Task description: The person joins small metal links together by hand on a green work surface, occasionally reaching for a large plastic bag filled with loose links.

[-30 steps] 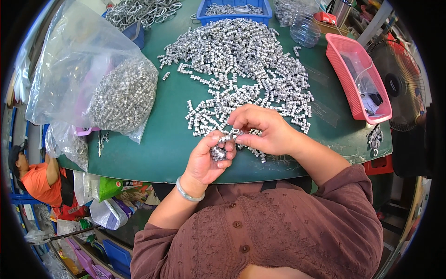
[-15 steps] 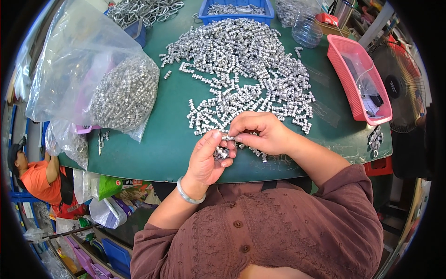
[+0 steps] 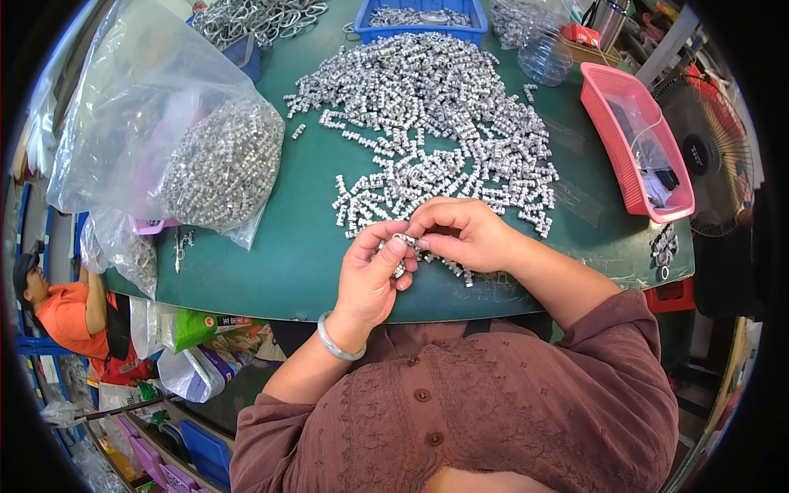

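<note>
Brown embroidered cloth, buttoned down the front, makes up the person's shirt (image 3: 534, 386) at the near side. Beyond it, a pale, smooth bangle (image 3: 334, 341) circles the left wrist. The left hand (image 3: 370, 267) is half closed, its thumb pressing a small silvery ring-like metal piece (image 3: 405, 240) against the forefinger, while several more silvery pieces (image 3: 400, 269) sit within the curled fingers. To its right, the right hand (image 3: 460, 234) is nearly closed at the thumb and forefinger, whose tips pinch the same metal piece; its other fingers are bent.

Both hands are above the near part of the dark green surface (image 3: 246, 287), close to its edge. At far left of them, beside the surface, is another person in an orange top (image 3: 74, 320). Near the right end lies a small cluster of dark and silvery rings (image 3: 664, 242).

Farther back on the left stands a large clear plastic bag (image 3: 99, 148), bulging with small metal parts (image 3: 222, 168). Just past the hands spreads a broad heap of short, ridged silvery metal pieces (image 3: 411, 90). Right of it is a pink rectangular plastic basket (image 3: 593, 94), with a black round fan (image 3: 699, 152) beside it. At the far side stands a blue plastic tray (image 3: 419, 34); left of that lie large grey metal loops (image 3: 259, 20).
</note>
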`<move>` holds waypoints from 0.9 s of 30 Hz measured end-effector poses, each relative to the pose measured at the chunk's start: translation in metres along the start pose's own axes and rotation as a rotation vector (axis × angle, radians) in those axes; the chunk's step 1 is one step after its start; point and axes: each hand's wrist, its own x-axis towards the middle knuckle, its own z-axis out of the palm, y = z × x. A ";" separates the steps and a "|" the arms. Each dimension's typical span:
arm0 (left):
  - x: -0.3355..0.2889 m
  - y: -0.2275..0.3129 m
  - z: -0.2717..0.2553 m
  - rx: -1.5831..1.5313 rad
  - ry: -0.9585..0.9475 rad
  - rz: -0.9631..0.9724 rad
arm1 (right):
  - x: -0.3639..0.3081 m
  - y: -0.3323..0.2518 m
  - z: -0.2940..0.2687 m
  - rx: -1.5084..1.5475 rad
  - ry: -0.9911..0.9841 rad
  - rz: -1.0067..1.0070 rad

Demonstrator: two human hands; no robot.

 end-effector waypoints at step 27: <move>0.005 0.000 -0.017 -0.226 -0.036 -0.173 | -0.001 -0.007 0.001 -0.048 -0.033 0.022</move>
